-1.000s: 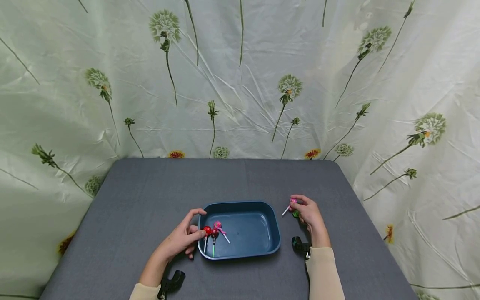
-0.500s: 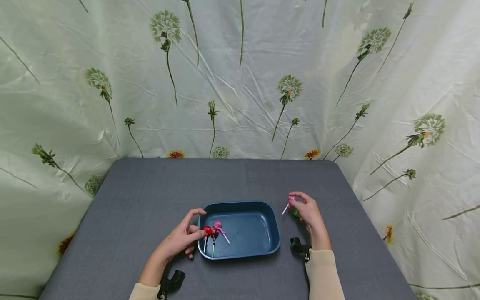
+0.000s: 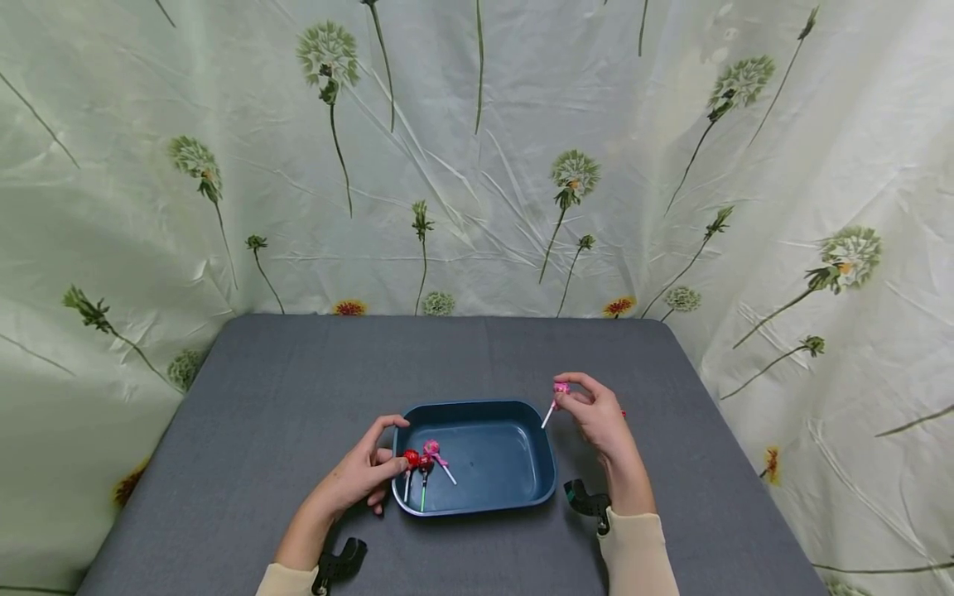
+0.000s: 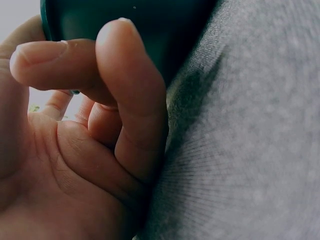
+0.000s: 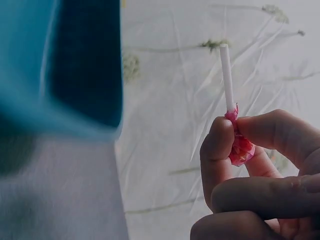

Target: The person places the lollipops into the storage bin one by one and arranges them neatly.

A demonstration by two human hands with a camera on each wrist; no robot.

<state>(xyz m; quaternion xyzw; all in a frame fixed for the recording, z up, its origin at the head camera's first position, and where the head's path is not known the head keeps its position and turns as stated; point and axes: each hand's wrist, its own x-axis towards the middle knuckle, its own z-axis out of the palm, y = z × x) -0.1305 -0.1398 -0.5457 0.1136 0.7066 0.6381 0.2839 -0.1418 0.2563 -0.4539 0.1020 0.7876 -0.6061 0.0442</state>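
Observation:
A pink-wrapped lollipop (image 3: 561,387) with a white stick is pinched between the thumb and index finger of my right hand (image 3: 602,420), above the right end of a blue tray (image 3: 492,508). In the right wrist view the lollipop (image 5: 242,151) has its stick pointing up. My left hand (image 3: 359,473) grips the tray's left end, index finger at the far corner and thumb over the rim. In the left wrist view other fingers of the left hand (image 4: 100,110) curl beside the tray wall (image 4: 165,35). Inside the tray lie a pink lollipop (image 3: 431,447) and two red ones (image 3: 411,458).
A small red bit (image 3: 623,413) peeks out behind the right hand; most of it is hidden. The grey table (image 3: 335,364) extends around the tray, with a flower-patterned curtain (image 3: 492,165) behind it. Black wrist mounts (image 3: 343,561) sit on both wrists.
My right hand has moved left and a little away from me with the pink lollipop, toward the tray. A green lollipop under that hand is now out of sight. The left hand stays put.

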